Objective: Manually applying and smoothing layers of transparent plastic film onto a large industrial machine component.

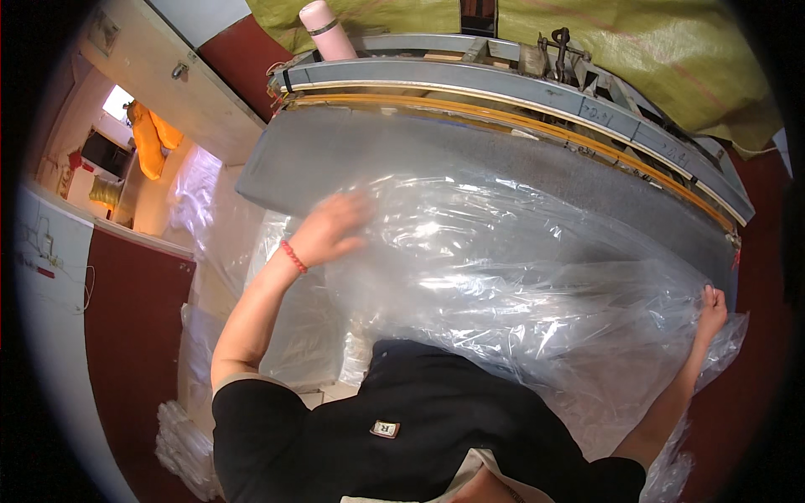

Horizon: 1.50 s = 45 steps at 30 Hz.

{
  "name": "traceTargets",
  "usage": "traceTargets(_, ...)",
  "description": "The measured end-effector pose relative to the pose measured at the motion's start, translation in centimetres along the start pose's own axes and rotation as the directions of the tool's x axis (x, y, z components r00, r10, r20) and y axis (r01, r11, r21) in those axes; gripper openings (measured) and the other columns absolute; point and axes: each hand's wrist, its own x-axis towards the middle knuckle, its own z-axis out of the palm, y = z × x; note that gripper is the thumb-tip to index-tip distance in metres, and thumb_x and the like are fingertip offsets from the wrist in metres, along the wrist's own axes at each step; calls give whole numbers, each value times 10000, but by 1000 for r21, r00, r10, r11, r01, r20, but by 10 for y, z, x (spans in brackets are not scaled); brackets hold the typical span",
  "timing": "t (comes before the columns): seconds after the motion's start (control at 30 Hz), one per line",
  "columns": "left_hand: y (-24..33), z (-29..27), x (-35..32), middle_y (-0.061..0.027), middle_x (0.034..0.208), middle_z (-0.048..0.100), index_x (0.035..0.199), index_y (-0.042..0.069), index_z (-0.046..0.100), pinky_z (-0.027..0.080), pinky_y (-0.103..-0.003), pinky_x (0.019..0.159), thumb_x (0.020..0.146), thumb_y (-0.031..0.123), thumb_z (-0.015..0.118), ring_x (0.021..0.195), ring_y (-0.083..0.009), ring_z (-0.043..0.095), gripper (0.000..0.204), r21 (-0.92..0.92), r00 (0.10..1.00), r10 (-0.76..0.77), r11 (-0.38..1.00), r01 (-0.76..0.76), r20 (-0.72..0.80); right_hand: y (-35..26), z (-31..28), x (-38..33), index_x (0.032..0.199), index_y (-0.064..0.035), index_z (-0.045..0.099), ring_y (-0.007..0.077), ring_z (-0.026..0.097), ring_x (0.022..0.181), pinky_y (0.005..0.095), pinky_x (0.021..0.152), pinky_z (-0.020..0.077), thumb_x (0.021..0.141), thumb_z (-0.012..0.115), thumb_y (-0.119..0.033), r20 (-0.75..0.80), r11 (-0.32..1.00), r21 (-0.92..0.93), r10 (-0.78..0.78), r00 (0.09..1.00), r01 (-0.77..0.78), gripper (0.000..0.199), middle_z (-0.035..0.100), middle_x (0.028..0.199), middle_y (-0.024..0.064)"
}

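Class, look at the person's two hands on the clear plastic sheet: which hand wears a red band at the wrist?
The left hand, blurred over the plastic sheet, has the red band. The right hand, gripping the sheet's far edge, has a bare wrist.

A clear, glossy plastic sheet (520,277) is glinting white across the middle of the frame over a plain grey slab (335,159). A red bracelet (293,256) is showing left of centre. A pale pink bottle (325,29) is standing at the top, beside yellow-green woven sacking (671,50). Orange cloth (151,138) is hanging at the upper left.
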Motion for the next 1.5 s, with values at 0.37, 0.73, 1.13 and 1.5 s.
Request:
traceTargets(0.37,-52,27,18,-51,765,551,885,-4,602,431,-246,665,717,114,662,724,-138,522,213,-483,860,-461,817,315,-218,5,-1,0,668,-19,432,69,296,551,210,501,291,802,590,-220,10,1000,-21,20,1000,-20,289,307,584,-31)
traceTargets(0.73,-42,7,49,-73,693,536,768,21,538,406,-289,609,745,149,596,664,-172,494,142,-529,844,-525,750,398,-110,0,-2,-4,722,-12,480,82,332,570,219,524,322,812,572,-262,-22,1000,-22,-6,1000,5,281,353,598,-9)
traceTargets(1.13,-59,18,40,-103,667,556,717,34,543,414,-319,570,711,122,583,598,-248,517,97,-614,875,-479,710,343,-65,18,-1,3,706,-17,493,55,337,565,201,520,321,814,579,-209,10,999,33,28,1000,-28,237,376,600,-36)
traceTargets(1.5,-69,31,117,-125,711,599,779,45,562,455,-365,603,685,133,645,672,-284,585,154,-183,757,-484,873,452,-440,10,-3,0,716,-23,535,50,333,572,198,521,314,795,606,-221,-58,999,-32,8,998,-9,225,377,594,-57)
